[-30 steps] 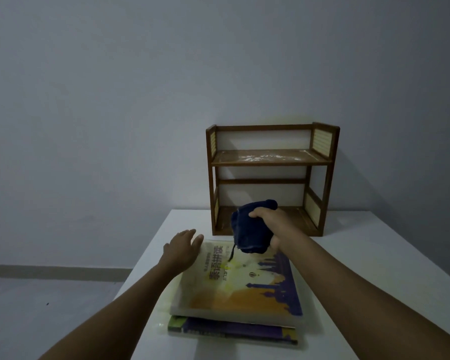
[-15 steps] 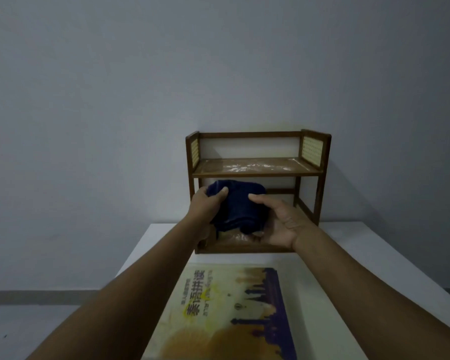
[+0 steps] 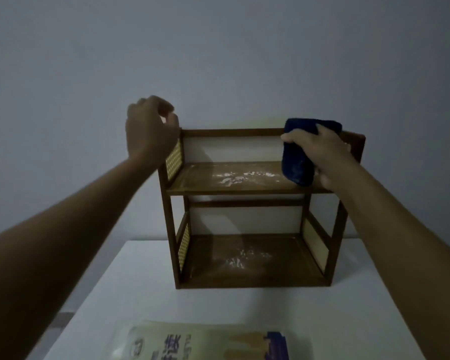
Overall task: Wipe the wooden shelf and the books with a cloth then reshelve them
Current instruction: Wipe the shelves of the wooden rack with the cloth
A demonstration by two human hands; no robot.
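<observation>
A small two-tier wooden shelf (image 3: 234,132) stands on the white table against the wall. White dust lies on its upper board (image 3: 240,178) and on its lower board (image 3: 244,258). My right hand (image 3: 322,149) holds a dark blue cloth (image 3: 295,162) at the right end of the upper tier, the cloth hanging down to the board. My left hand (image 3: 150,128) is at the shelf's top left corner, fingers curled by the post; a firm grip cannot be made out. A yellow and purple book (image 3: 208,344) lies flat at the near table edge.
The white table (image 3: 130,287) carries the shelf at its back and the book in front. A plain grey wall rises behind. The floor shows at the lower left past the table's edge.
Both hands rose from the lower tier to the top tier. The left hand let go of the cloth and went to the top left corner. The view moved closer to the shelf.
</observation>
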